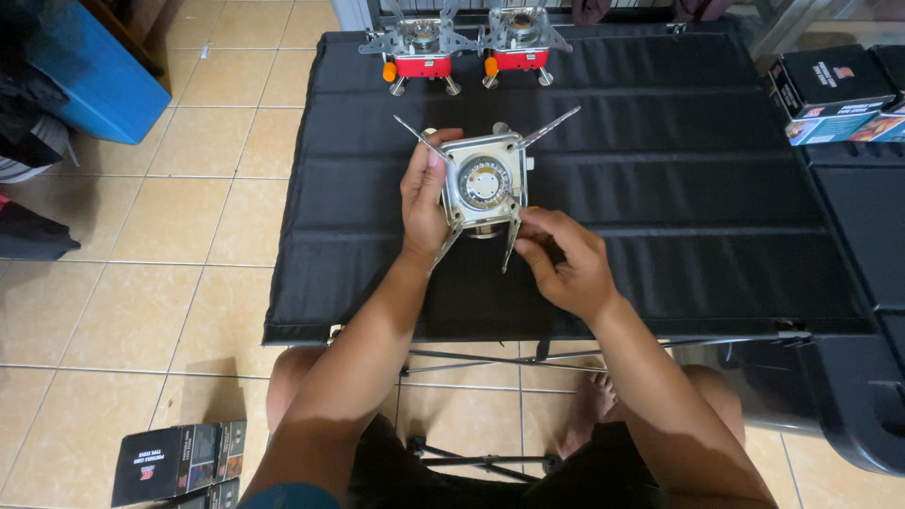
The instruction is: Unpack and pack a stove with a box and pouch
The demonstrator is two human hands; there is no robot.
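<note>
So the small square silver metal camping stove (484, 182) is held just above the middle of the black folding fabric table (679, 188), burner ring tilted up toward the camera, probably so the top is easy to see. The left hand (424, 198) is wrapped round its left edge, fingers closed on the body to steady it. The right hand (563, 264) has thumb and fingertips pinched on the near right fold-out leg, a thin shiny strip. Four legs splay out like an X. At the far edge sit two matching stoves with red bases (467, 42); black cardboard boxes (830, 90) far right.
</note>
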